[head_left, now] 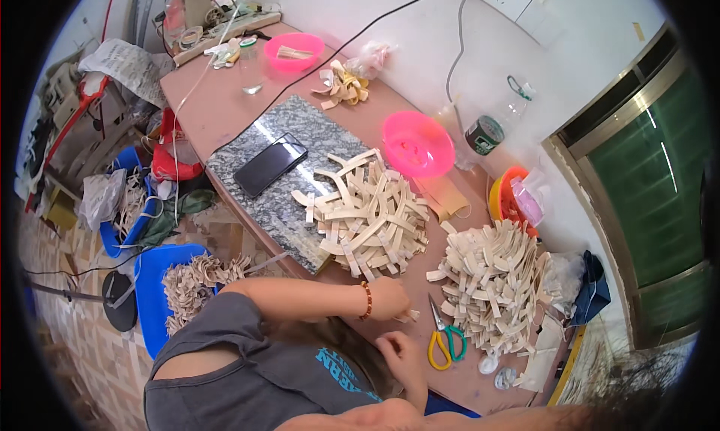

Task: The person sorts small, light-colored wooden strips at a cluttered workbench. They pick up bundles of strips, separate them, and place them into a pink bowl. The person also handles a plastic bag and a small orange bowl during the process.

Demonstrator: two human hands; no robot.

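Near the scissors (pixel 445 339), left hand (pixel 390 297) pinches a strip (pixel 409 316); right hand (pixel 397 353) hovers beside it, fingers curled, holding nothing.

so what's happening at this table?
A person is working at a pink table covered in pale strip pieces. The left hand, with a bead bracelet on the wrist, pinches one small strip piece; the right hand is close below it. Scissors lie beside them, between two piles of strips.
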